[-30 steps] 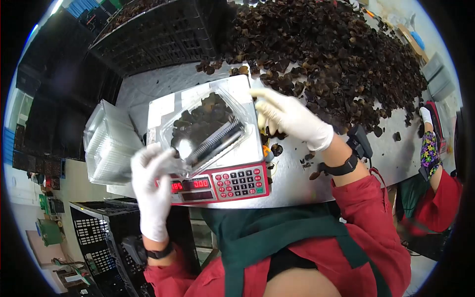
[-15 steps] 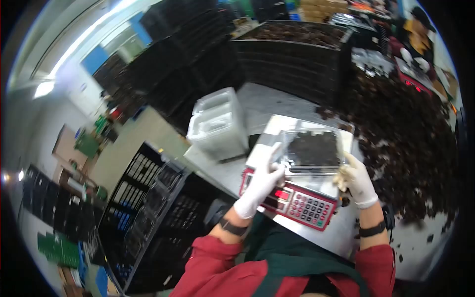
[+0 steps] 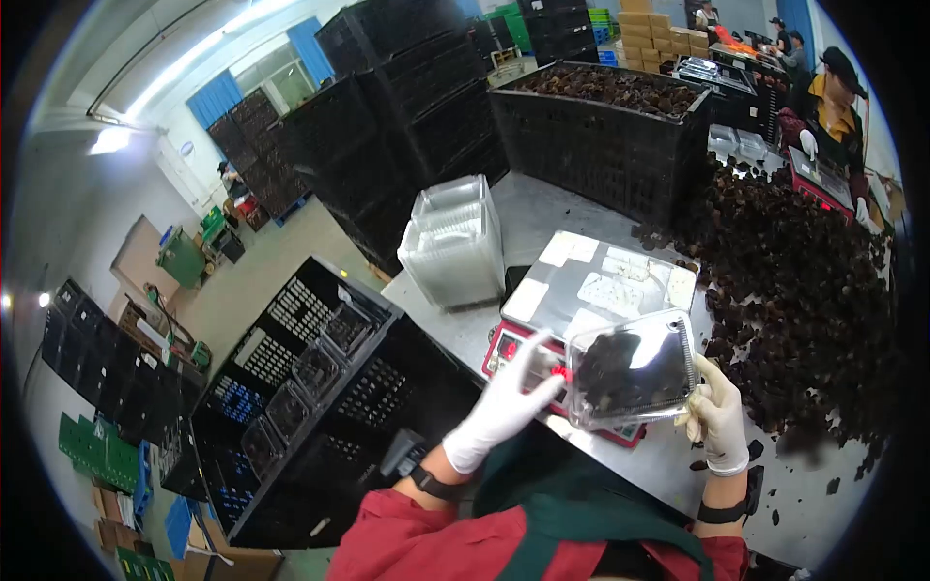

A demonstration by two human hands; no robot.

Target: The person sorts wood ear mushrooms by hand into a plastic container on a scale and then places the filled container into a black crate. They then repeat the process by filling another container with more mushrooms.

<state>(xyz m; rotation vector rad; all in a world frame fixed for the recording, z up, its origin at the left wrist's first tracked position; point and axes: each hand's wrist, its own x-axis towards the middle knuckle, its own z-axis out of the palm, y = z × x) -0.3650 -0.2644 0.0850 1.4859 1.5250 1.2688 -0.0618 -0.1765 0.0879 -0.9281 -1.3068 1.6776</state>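
Note:
A transparent plastic clamshell box [image 3: 632, 373] with dark brown, leafy pieces inside is tilted above the front of the scale. My right hand [image 3: 719, 412], in a white glove, pinches its right edge. My left hand [image 3: 509, 402], also gloved, has its thumb and fingers apart at the box's left side; it does not appear to grip it. Beneath and behind the box stands a red digital scale [image 3: 504, 341] with a metal plate [image 3: 591, 276]; the box hides most of its keypad.
Stacked transparent boxes [image 3: 450, 252] stand left of the scale. A black crate [image 3: 373, 387] holding filled boxes is at lower left. Loose dark pieces [image 3: 794, 310] heap on the table [image 3: 620, 465] at right. Behind is a large black bin [image 3: 601, 145]; a co-worker [image 3: 835, 107] stands far right.
The box has come off the scale plate toward me and now tilts, held by my right hand. My left hand has moved slightly down and left. The camera view has shifted.

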